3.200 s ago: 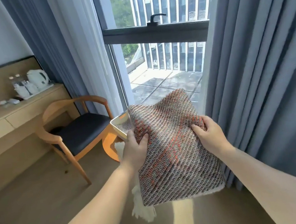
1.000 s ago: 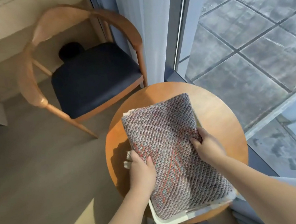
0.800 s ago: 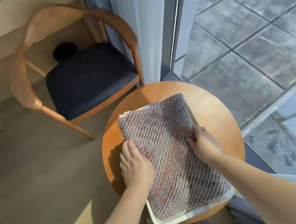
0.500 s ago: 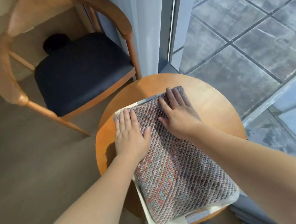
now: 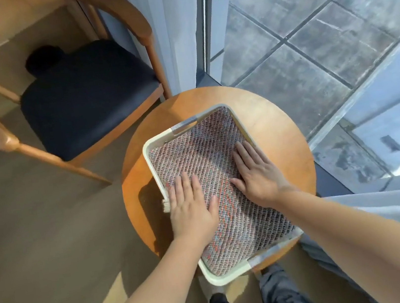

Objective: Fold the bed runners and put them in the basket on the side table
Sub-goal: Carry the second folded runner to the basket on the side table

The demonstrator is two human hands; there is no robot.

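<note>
A folded bed runner [image 5: 204, 150], woven in grey with red and blue flecks, lies flat inside the white rectangular basket [image 5: 148, 156]. The basket stands on a round wooden side table [image 5: 276, 129]. My left hand [image 5: 191, 207] rests palm down on the runner near the basket's left wall, fingers spread. My right hand [image 5: 255, 174] presses flat on the runner toward the right wall. A bit of white fringe [image 5: 166, 205] pokes over the left rim beside my left hand.
A wooden armchair [image 5: 77, 99] with a dark seat stands left of the table. A window frame [image 5: 211, 45] and a pale curtain [image 5: 173, 33] lie behind it. Grey curtain folds [image 5: 393, 203] hang at right. My legs [image 5: 274, 293] are below the table.
The runner went from held in the air to lying in the basket. Both hands let go of its edges, flattened on top and slid back toward me, and it has sunk below the rim.
</note>
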